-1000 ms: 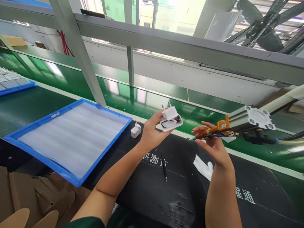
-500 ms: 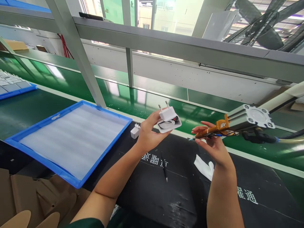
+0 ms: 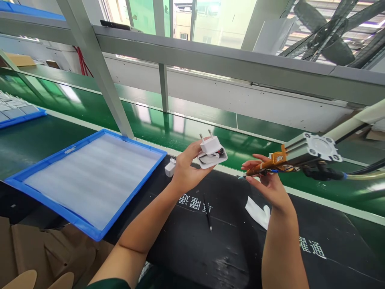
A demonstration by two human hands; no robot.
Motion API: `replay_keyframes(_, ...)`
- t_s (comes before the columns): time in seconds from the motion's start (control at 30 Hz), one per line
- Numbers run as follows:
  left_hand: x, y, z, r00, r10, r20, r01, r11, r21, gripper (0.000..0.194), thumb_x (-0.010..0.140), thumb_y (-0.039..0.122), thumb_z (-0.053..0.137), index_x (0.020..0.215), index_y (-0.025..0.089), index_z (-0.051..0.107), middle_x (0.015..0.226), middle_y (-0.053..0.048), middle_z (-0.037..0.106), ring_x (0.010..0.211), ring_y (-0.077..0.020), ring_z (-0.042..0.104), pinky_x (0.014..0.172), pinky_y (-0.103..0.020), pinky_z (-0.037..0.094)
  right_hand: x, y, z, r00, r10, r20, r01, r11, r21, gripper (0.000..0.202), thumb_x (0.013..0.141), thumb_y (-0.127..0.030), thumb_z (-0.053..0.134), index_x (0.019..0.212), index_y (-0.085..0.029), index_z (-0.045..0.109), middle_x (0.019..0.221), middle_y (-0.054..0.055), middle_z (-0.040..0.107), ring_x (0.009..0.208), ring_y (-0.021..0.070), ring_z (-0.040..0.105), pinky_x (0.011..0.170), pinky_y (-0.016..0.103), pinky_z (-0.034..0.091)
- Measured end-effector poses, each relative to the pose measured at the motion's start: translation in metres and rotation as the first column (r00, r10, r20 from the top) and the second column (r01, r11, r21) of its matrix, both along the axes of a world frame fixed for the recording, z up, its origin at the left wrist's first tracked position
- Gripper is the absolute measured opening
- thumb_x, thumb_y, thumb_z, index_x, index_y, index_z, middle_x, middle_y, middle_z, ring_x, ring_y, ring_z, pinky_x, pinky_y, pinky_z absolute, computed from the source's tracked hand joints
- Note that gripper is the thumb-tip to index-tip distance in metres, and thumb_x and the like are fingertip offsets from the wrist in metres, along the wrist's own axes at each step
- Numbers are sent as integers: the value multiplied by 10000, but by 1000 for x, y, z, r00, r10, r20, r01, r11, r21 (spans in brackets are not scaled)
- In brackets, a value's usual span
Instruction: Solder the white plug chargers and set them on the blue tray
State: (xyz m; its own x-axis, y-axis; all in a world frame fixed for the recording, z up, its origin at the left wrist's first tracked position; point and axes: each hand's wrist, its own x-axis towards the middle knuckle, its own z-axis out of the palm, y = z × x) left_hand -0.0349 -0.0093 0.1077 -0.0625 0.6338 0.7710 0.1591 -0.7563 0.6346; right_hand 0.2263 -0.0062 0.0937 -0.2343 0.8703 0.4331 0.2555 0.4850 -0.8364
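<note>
My left hand (image 3: 191, 166) grips a white plug charger (image 3: 213, 156) whose two-pin cap is raised off its housing. Small wires and parts show in the gap between cap and housing. A few centimetres to the right, the fingers of my right hand (image 3: 267, 176) close around a copper-coloured pen-like tool (image 3: 260, 167) with a teal tip pointing toward the charger. The tool joins a square metal cylinder (image 3: 313, 147). Behind my left wrist, a second white charger (image 3: 170, 167) stands on the black mat (image 3: 228, 245). Black tweezers (image 3: 207, 214) lie between my forearms.
To the left sits a blue tray (image 3: 57, 212) lined with white foam. Another blue tray (image 3: 22, 118) farther left holds several white chargers. Beside my right forearm lies a white finger-shaped piece of cloth (image 3: 258, 212). A grey frame (image 3: 210, 50) crosses behind the bench.
The charger in my left hand has shifted very slightly left. Both hands keep their hold, and the view has moved a little.
</note>
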Motion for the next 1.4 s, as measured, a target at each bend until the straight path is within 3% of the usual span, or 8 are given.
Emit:
replay_keyframes(0.13, -1, -1, 2, 993, -60, 104, 70, 993, -94, 501, 758, 335, 793, 1221, 214, 643, 1203, -92, 702, 1068, -228, 684, 943, -351, 574, 0, 0, 0, 1000, -13, 7, 13, 1000, -2, 565, 828, -317, 699, 1323, -349, 429, 1093, 53, 638, 1000, 232, 644, 823, 404, 551)
replay_keyframes(0.23, -5, -2, 8, 939, -181, 294, 253, 940, -231, 564, 775, 553, 725, 1182, 169, 653, 1062, -111, 742, 944, -247, 723, 784, -326, 625, 0, 0, 1, 1000, -16, 16, 16, 1000, 5, 544, 826, -328, 700, 1307, -353, 447, 1083, 50, 641, 992, 236, 648, 816, 404, 552)
replay_keyframes(0.33, -12, -5, 17, 827, -321, 461, 490, 814, -312, 686, 861, 708, 490, 1192, 128, 646, 962, -129, 755, 797, -235, 744, 647, -299, 632, -1, -1, 3, 1000, -20, 17, 19, 1000, 15, 523, 820, -332, 706, 1288, -352, 473, 1076, 52, 647, 976, 240, 656, 793, 397, 559)
replay_keyframes(0.43, -17, -8, 27, 716, -390, 579, 649, 678, -347, 690, 887, 719, 413, 1129, 130, 679, 930, -117, 759, 784, -230, 748, 621, -282, 632, -2, -1, 5, 1000, -22, 6, 22, 1000, 14, 529, 809, -331, 720, 1283, -347, 485, 1059, 56, 659, 959, 245, 663, 796, 403, 562)
replay_keyframes(0.67, -20, -18, 45, 402, -288, 869, 890, 347, -297, 726, 905, 668, 406, 1182, 42, 648, 828, -119, 754, 697, -187, 738, 572, -200, 590, 0, -1, 6, 999, -39, -12, 39, 999, -21, 548, 784, -320, 743, 1276, -351, 506, 1038, 47, 665, 975, 233, 668, 820, 377, 569)
replay_keyframes(0.73, -20, -19, 47, 321, -255, 912, 926, 287, -245, 732, 909, 666, 389, 1182, 39, 647, 810, -118, 752, 670, -176, 733, 549, -185, 574, 1, -1, 6, 999, -31, -18, 30, 999, -27, 544, 780, -301, 746, 1266, -364, 511, 1041, 37, 672, 966, 217, 675, 802, 344, 573)
replay_keyframes(1.13, -22, -21, 51, 254, -205, 945, 942, 275, -194, 694, 926, 673, 366, 847, 72, 704, 690, -99, 732, 540, -136, 692, 452, -158, 525, 7, -1, 4, 1000, 18, 13, -18, 1000, 9, 599, 786, -306, 730, 1331, -370, 489, 1100, 42, 694, 1056, 236, 674, 802, 335, 587)
replay_keyframes(1.4, -23, -20, 50, 256, -181, 950, 937, 287, -198, 648, 921, 665, 394, 913, 89, 692, 687, -85, 732, 549, -141, 694, 469, -171, 535, 7, -4, 4, 1000, 28, -2, -28, 999, -41, 499, 849, -340, 665, 1318, -378, 500, 1125, 33, 701, 1076, 225, 676, 853, 337, 573)
